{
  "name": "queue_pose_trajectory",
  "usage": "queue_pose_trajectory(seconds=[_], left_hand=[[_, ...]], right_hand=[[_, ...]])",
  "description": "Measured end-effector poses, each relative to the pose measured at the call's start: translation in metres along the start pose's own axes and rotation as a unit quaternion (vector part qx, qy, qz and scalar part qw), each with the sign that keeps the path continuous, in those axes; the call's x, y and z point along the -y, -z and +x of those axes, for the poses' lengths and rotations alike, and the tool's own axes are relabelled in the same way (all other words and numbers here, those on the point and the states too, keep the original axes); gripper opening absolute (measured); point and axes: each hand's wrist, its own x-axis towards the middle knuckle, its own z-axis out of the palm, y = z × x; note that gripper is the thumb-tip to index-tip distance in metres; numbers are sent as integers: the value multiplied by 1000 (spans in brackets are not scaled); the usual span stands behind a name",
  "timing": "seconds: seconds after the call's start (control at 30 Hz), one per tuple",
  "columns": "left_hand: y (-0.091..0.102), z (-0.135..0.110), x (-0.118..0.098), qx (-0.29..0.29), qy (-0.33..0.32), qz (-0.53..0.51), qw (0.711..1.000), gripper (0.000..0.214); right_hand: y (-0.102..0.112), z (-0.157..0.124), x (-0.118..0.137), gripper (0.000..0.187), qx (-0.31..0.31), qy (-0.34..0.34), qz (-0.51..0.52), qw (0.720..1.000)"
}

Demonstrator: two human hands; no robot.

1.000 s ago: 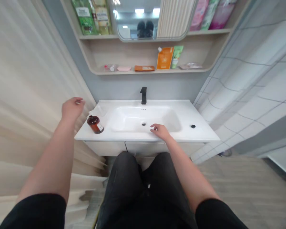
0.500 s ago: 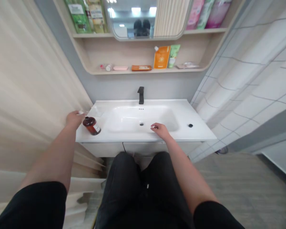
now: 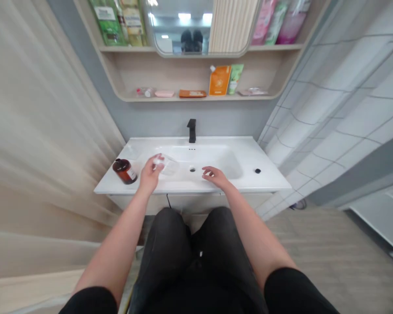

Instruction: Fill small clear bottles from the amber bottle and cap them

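Observation:
My left hand [image 3: 151,172] is closed around the white neck of a clear, see-through bottle [image 3: 170,165], which lies tilted over the left part of the sink [image 3: 227,161]. Blur hides the bottle's finer details. To the right of the drain, my right hand [image 3: 215,177] hovers over the basin with its fingers curved and apart, holding nothing. A brown bottle [image 3: 124,171] with a white label stands without a cap on the counter left of my left hand. On the counter's right side sits a small black cap [image 3: 257,171].
A black faucet [image 3: 191,131] rises behind the basin. Above it, a shelf [image 3: 170,98] holds an orange pouch [image 3: 220,80], a green tube [image 3: 236,79] and flat packets, with a mirror [image 3: 181,26] higher up. A beige curtain [image 3: 52,131] hangs at the left, and a tiled wall stands at the right.
My left hand has moved right from the counter's left edge to over the sink, bringing the clear bottle with it. My right hand has barely moved.

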Motion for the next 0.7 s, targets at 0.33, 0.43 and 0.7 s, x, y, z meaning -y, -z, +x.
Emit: queue_pose_trajectory(seconds=[0.33,0.43,0.7], left_hand=[[-110,26,65,142,85,-122,979,49],[-109,27,67,165,88,-118,975,45],[-110,27,76,140,100,-109,979,55]], right_hand=[[-42,43,6,94,54,0,129,990],[-48,50,-7,90,65,-16,178,982],[-55,49,-24,83,38,22,186,982]])
